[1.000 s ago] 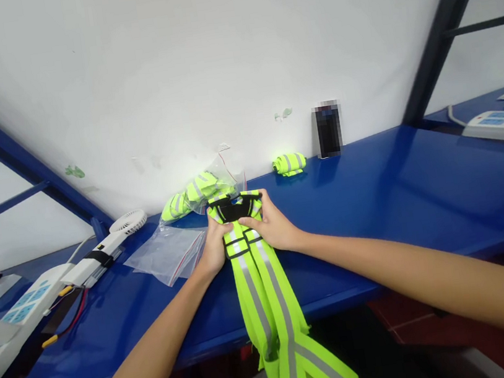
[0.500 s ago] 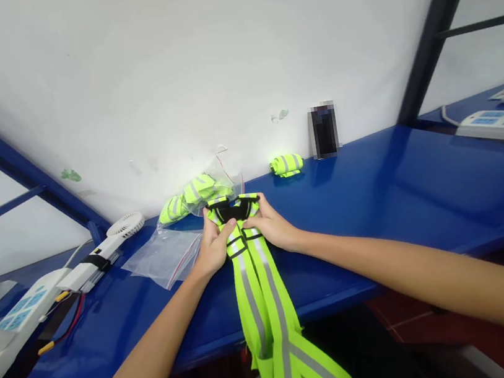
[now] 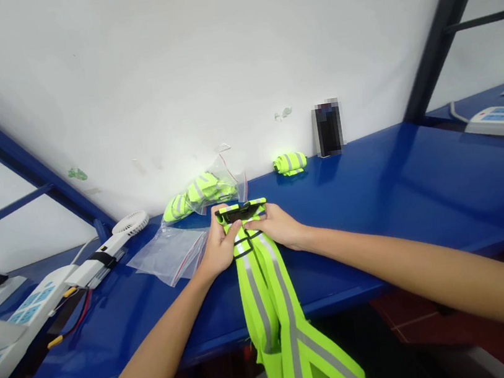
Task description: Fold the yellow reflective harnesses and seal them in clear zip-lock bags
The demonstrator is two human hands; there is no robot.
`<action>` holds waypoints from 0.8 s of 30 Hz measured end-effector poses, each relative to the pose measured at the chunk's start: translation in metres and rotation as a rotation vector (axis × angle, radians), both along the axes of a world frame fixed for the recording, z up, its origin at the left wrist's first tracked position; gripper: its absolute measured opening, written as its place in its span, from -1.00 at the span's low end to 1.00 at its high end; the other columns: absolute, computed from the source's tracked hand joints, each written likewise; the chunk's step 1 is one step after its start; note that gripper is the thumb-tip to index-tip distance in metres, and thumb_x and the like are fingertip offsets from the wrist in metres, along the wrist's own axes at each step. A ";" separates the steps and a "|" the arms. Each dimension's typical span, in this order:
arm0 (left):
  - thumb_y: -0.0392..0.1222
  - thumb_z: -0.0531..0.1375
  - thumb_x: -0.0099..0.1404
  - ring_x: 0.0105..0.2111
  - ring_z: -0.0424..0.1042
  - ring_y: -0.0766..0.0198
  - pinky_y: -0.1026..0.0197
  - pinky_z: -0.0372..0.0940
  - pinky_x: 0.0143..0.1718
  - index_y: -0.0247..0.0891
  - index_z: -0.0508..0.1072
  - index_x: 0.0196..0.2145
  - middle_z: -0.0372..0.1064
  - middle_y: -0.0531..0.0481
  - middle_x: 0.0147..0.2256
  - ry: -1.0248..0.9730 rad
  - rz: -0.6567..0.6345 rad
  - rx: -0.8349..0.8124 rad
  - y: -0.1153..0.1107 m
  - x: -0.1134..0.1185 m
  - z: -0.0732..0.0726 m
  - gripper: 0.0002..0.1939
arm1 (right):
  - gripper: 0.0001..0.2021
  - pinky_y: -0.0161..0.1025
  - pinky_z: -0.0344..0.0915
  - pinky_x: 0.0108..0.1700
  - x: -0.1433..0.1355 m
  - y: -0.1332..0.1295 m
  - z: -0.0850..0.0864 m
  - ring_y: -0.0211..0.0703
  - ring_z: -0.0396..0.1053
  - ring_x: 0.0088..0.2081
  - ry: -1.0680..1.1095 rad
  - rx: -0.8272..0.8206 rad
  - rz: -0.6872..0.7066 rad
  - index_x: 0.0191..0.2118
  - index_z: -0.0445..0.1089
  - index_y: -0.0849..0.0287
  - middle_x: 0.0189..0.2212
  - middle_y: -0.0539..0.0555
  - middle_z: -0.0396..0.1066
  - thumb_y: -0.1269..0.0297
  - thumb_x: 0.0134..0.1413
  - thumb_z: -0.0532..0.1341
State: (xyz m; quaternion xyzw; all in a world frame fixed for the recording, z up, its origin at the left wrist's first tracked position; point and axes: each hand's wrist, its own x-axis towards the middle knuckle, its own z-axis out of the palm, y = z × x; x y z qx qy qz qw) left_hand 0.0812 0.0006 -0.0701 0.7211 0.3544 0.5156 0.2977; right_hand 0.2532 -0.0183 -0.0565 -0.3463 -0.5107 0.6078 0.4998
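A neon yellow-green strap harness with grey reflective stripes hangs over the front edge of the blue table. Its top end, with black buckle parts, is gripped between both hands. My left hand is closed on the left side of that end, thumb on top. On the right side my right hand is closed too, its thumb near the left thumb. The fingers beneath the fabric are hidden. Behind the hands lie bagged yellow-green bundles, and a flat clear zip bag is beside my left hand.
A rolled yellow-green bundle lies by the wall, with a blurred dark object upright to its right. At left are a white handheld fan, a power strip and wires with yellow connectors. The blue table ends near the forearms.
The strap's top end has tilted and its black buckle parts look closer together, with the hands drawn slightly nearer. The whole view has shifted a little.
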 end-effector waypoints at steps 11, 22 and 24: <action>-0.10 0.27 0.23 -0.17 0.28 0.24 0.23 0.18 -0.02 -0.16 0.28 -0.08 0.26 0.04 -0.20 -0.044 -0.007 -0.023 0.003 0.000 0.000 -0.65 | -0.67 -0.11 0.42 -0.17 -0.001 -0.002 0.003 -0.10 0.48 -0.32 0.002 0.090 -0.020 -0.19 0.32 0.13 -0.34 0.03 0.51 0.30 -0.10 0.39; -0.13 0.26 0.25 -0.29 0.25 0.30 0.26 0.21 -0.18 -0.16 0.26 -0.15 0.19 0.09 -0.30 -0.102 -0.037 -0.083 0.006 -0.008 -0.001 -0.73 | -0.68 -0.15 0.38 -0.12 -0.003 -0.003 0.010 -0.09 0.44 -0.21 0.345 -0.111 0.209 -0.17 0.30 0.06 -0.29 -0.03 0.45 0.03 0.01 0.29; -0.13 0.25 0.25 -0.32 0.26 0.30 0.27 0.22 -0.22 -0.16 0.25 -0.15 0.20 0.10 -0.31 -0.113 -0.063 -0.150 0.005 -0.008 -0.001 -0.73 | -0.71 -0.18 0.37 -0.17 -0.002 -0.002 0.010 -0.12 0.43 -0.26 0.353 -0.139 0.195 -0.22 0.33 0.09 -0.35 -0.03 0.44 0.03 0.02 0.28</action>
